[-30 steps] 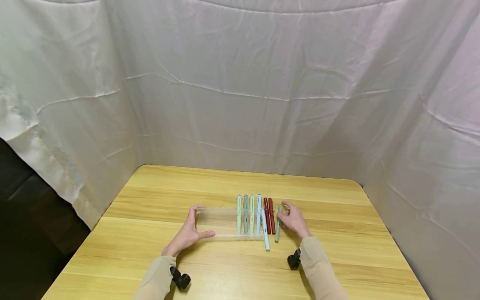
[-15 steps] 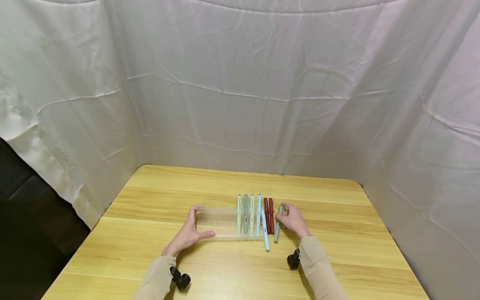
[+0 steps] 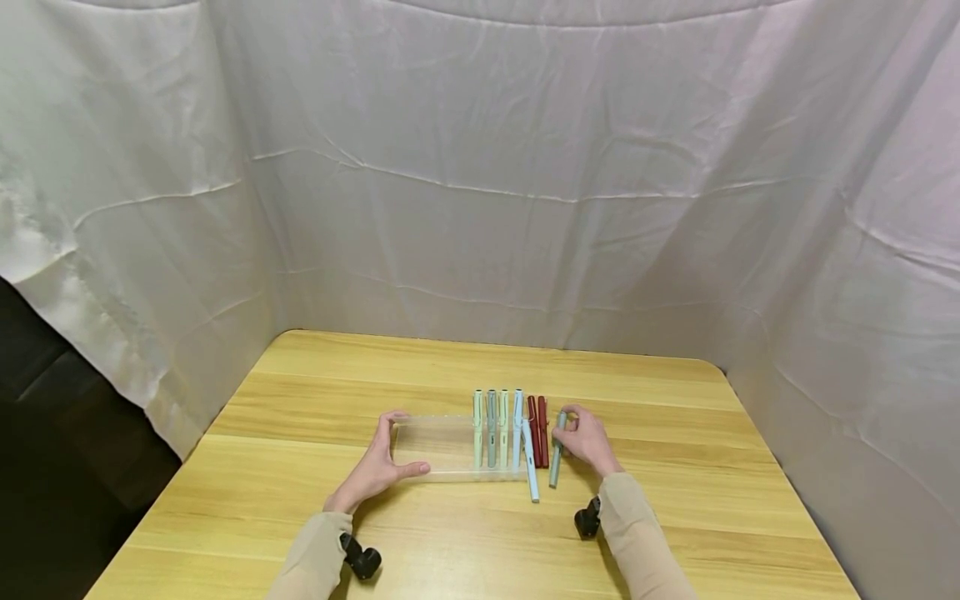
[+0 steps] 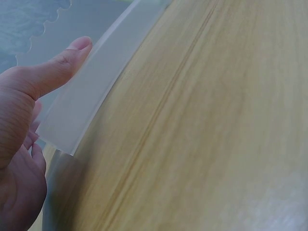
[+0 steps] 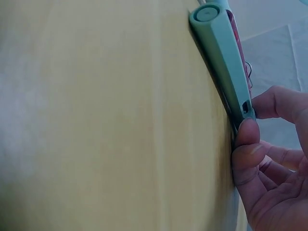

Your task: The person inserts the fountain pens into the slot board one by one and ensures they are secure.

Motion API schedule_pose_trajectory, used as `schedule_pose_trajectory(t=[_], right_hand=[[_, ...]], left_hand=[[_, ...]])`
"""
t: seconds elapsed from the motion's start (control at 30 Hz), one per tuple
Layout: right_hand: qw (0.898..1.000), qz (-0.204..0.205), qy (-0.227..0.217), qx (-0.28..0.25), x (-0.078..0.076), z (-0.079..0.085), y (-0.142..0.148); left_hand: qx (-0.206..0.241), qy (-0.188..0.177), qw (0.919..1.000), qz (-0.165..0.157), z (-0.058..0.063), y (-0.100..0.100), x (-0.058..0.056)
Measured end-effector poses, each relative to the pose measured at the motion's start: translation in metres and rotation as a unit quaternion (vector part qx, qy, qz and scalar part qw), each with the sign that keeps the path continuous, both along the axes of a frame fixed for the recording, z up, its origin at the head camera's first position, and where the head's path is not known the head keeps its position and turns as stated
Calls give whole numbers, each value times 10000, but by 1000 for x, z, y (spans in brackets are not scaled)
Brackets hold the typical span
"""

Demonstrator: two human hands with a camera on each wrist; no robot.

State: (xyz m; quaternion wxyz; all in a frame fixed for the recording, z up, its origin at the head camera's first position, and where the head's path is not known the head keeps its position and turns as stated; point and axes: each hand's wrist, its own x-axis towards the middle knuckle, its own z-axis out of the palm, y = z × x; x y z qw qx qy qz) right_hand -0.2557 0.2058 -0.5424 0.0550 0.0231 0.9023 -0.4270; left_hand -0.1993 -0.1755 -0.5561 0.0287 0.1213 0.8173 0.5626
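In the head view my left hand grips the left end of a clear plastic pen rack, thumb on the near edge and fingers at the far edge. The left wrist view shows its scalloped edge beyond the thumb. Across the rack's right part lie two pale green pens, a grey-green pen between them, and a light blue pen. My right hand pinches another grey-green pen near its middle, low along the tabletop, right of the red pens.
A second light blue pen lies slanted, its near end past the rack's front edge. Two dark red pens lie side by side right of it. The wooden table is bordered by pale curtains behind and at the sides.
My right fingers have settled lower around the grey-green pen, which has shifted very slightly. The red pens have moved a touch to the right. My left hand and the rack have stayed put.
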Motion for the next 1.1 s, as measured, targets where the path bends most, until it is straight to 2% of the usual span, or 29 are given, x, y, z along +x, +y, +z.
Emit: schedule_pose_trajectory(t=[0.23, 0.53, 0.8, 1.1], right_hand=[[10000, 34, 32, -64, 0, -1, 0], [9999, 17, 120, 118, 1, 0, -1], [9999, -75, 103, -4, 2, 0, -1], [9993, -80, 10, -373, 6, 8, 1]], left_hand=[[6, 35, 10000, 15, 0, 0, 0], [-13, 68, 10000, 39, 0, 1, 0], [-18, 72, 10000, 17, -1, 1, 0], [46, 89, 9999, 18, 0, 1, 0]])
